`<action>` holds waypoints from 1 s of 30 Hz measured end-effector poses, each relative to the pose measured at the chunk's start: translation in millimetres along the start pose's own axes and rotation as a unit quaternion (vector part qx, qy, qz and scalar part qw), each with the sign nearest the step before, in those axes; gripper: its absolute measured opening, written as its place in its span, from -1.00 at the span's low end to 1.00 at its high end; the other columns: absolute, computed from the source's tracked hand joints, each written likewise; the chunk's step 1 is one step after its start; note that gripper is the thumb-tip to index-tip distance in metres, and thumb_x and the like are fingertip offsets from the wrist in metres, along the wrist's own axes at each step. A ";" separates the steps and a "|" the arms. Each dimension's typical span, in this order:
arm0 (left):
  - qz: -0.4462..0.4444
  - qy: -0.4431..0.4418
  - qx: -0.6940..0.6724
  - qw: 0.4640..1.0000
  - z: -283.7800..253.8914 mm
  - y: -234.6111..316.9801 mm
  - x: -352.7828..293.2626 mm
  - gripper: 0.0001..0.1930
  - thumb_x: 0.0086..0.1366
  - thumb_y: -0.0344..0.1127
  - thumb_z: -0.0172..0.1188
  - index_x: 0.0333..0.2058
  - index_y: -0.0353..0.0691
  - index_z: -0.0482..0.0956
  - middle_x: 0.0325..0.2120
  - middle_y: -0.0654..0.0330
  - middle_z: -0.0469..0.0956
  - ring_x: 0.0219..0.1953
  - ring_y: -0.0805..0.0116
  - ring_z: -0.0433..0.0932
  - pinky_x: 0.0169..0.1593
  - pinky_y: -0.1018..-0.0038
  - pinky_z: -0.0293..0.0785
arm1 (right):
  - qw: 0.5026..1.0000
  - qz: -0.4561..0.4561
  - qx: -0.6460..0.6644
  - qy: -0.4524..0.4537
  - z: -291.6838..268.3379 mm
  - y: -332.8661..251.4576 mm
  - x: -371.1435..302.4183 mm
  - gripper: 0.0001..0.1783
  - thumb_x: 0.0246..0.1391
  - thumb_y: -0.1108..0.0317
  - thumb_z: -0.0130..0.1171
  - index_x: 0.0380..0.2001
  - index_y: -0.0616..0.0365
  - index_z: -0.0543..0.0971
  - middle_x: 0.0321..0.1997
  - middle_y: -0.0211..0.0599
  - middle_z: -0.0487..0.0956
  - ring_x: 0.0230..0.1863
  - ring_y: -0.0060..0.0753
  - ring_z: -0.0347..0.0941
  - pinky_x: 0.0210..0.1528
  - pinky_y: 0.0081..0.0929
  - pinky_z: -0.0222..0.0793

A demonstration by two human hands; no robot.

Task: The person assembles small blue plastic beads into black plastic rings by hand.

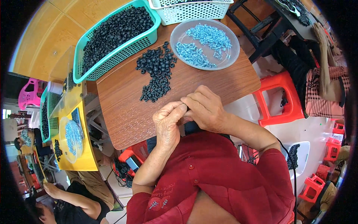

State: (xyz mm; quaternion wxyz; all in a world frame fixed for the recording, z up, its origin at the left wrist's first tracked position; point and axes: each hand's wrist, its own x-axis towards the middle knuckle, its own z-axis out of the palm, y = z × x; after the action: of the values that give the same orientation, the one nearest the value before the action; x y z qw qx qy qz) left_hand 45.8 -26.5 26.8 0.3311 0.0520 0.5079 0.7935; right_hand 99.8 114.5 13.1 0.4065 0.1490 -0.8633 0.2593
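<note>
My left hand [167,121] and my right hand [204,108] meet just over the near edge of the brown wooden table [123,119]. The fingers of both are pinched together, fingertips touching. Whatever they hold, if anything, is hidden between the fingers. Beyond them on the tabletop lies a loose pile of small black round plastic parts [156,74], some with hollow middles. To its right, a clear round tray [178,50] holds two heaps of small shiny light-blue pieces [210,37].
A teal basket [112,56] full of black parts stands at the far left, a white basket [190,13] behind the tray. A red stool [279,99] is at the right. Co-workers sit on both sides, one by a yellow table [84,158]. A black cable [292,160] hangs beside my right arm.
</note>
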 end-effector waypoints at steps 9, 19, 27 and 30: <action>0.020 0.027 0.000 0.999 -4.7 -1.7 19.3 -0.92 0.17 -0.51 0.14 -0.39 -0.40 0.59 -0.50 0.25 0.56 -0.48 0.56 0.49 -0.36 0.64 0.42 | 0.999 0.018 -0.018 -0.033 6.7 12.0 7.6 -0.55 -0.32 0.44 0.28 -0.25 0.39 0.47 -0.38 -0.14 0.46 -0.43 -0.15 0.37 -0.43 -0.34 0.35; -0.035 0.040 -0.061 0.997 -21.5 -4.5 32.2 -0.83 0.23 -0.39 0.17 -0.36 -0.44 0.57 -0.49 0.17 0.57 -0.50 0.50 0.50 -0.33 0.61 0.41 | 0.995 0.016 -0.014 -0.094 8.8 25.6 17.1 -0.53 -0.36 0.37 0.31 -0.31 0.39 0.46 -0.40 -0.14 0.43 -0.44 -0.15 0.33 -0.44 -0.32 0.30; -0.020 -0.056 0.016 0.998 -21.8 7.3 29.2 -0.69 0.34 -0.24 0.04 -0.34 -0.46 0.54 -0.43 0.01 0.60 -0.48 0.38 0.56 -0.34 0.53 0.49 | 0.997 -0.014 -0.012 -0.074 19.4 33.0 18.8 -0.66 -0.40 0.30 0.26 -0.52 0.26 0.41 -0.53 -0.20 0.29 -0.46 -0.17 0.23 -0.44 -0.28 0.18; -0.018 -0.066 0.054 0.996 -23.0 5.6 28.4 -0.68 0.35 -0.24 0.02 -0.32 -0.46 0.53 -0.45 0.03 0.60 -0.49 0.40 0.55 -0.35 0.53 0.48 | 0.997 -0.022 -0.004 -0.075 21.6 34.3 15.6 -0.65 -0.44 0.30 0.23 -0.53 0.27 0.41 -0.53 -0.21 0.28 -0.46 -0.17 0.22 -0.45 -0.28 0.18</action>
State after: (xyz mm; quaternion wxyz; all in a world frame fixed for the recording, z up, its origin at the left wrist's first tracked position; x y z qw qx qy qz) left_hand 11.5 -29.3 13.3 0.3749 0.1125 0.5279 0.7537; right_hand 60.5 129.7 2.5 0.3468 0.1854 -0.8889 0.2351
